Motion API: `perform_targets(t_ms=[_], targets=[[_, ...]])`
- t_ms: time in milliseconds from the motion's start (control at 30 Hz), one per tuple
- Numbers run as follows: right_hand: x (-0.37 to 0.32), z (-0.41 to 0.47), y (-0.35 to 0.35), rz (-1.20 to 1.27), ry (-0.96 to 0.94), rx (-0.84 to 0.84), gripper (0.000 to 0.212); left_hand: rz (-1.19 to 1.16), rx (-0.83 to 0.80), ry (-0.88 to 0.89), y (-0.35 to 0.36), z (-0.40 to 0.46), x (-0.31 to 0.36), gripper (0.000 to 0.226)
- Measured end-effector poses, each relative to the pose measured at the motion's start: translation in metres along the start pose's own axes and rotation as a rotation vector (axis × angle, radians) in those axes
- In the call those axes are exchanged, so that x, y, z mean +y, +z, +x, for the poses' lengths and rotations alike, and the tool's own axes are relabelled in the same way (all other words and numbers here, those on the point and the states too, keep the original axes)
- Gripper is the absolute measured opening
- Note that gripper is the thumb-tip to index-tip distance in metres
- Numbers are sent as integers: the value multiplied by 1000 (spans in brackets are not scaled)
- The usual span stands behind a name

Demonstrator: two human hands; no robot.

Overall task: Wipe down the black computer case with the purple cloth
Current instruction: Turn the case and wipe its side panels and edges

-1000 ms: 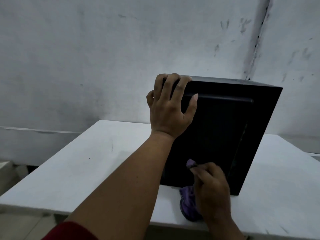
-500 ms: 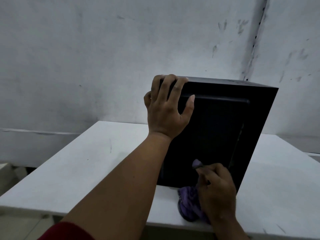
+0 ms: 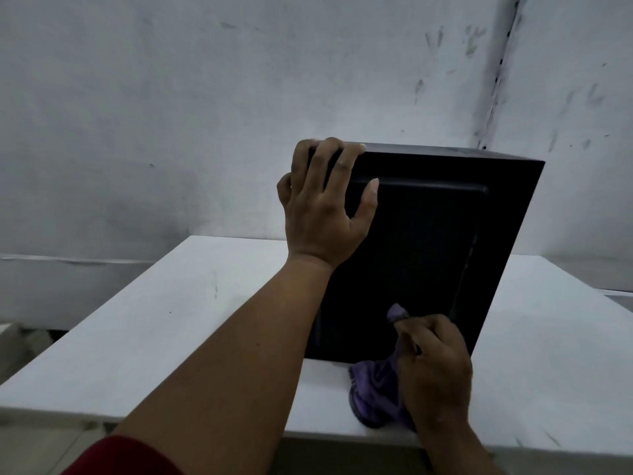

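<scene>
table (image 3: 137, 337): white, bears case | case (image 3: 428, 252): black, upright mid-table, looks rigid, heavy, smooth; best steadied at top corner | left hand (image 3: 322, 214): fingers curled over case's top-left corner | right hand (image 3: 435, 368): grips cloth | cloth (image 3: 373, 395): purple, soft, bunched against case's lower front

Left hand (image 3: 325, 214) extended forward, fingers hooked, thumb splayed. Right hand (image 3: 433, 365) lower, nearer, fingers curled in a fist.
</scene>
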State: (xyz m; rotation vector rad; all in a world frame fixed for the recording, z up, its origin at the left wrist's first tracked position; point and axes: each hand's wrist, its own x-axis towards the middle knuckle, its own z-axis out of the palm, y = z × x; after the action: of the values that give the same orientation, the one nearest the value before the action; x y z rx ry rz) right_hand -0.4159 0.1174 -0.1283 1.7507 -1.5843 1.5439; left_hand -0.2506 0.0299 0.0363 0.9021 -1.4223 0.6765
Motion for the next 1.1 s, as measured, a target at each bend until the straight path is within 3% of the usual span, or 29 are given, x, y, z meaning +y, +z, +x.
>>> perform_targets(t_ms=[100,233,267,367,433,500,733,933,1000,1100], targets=[[0,0,1,26,-26,2,4,-10,14,0,2,-1,0,42],[8,-22,11,69,47,-282,34,-5,31,-4,2,-1,1,42],[10,-24,11,69,55,-303,32,-4,31,-7,1,-1,1,41],[8,-13,2,11,35,-153,11,-3,20,-4,0,-1,1,42],[5,-3,-5,1,53,12,20,1,11,-1,0,0,0,42],[5,2,-7,-2,60,78,14,-1,13,-2,0,0,0,42],[15,-23,1,-47,134,-279,12,-9,19,-9,1,-1,1,41],[16,5,-9,-27,78,105,15,-9,6,-5,-1,0,0,42],[18,8,-9,-7,89,146,17,-10,10,-3,0,0,0,42],[18,-8,-6,14,106,76,27,-13,14,-2,1,-1,0,42]])
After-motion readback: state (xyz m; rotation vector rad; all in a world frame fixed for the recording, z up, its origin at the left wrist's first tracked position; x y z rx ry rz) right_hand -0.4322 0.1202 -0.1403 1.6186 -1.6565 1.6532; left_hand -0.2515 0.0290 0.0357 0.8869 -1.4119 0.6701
